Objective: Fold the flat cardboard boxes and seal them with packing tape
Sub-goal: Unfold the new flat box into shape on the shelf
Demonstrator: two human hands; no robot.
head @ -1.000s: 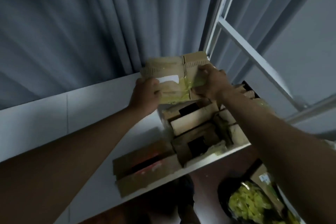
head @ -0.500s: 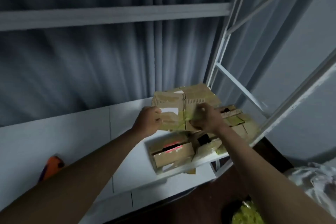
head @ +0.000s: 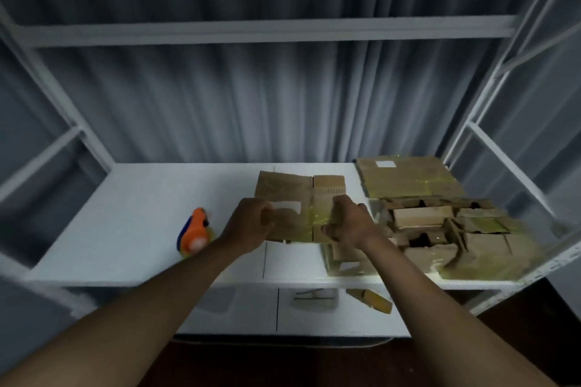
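Note:
I hold a flat cardboard box (head: 298, 195) over the middle of the white shelf (head: 141, 198). It carries a white label and strips of yellowish tape. My left hand (head: 248, 226) grips its left edge and my right hand (head: 349, 223) grips its right edge. An orange and blue tape dispenser (head: 195, 229) lies on the shelf to the left of my left hand. A heap of folded cardboard boxes (head: 446, 236) fills the right end of the shelf, and a stack of flat cardboard (head: 408, 181) lies behind that heap.
The shelf belongs to a white metal rack (head: 251, 31) with a crossbar above and slanted posts at both sides. Grey curtains hang behind. A lower white shelf (head: 239, 311) holds small cardboard scraps (head: 371, 300). Dark floor lies below.
The view has swung left and down, bringing the whole shelf and the tape dispenser into sight. Both hands have carried the flat box from above the heap towards the shelf's middle.

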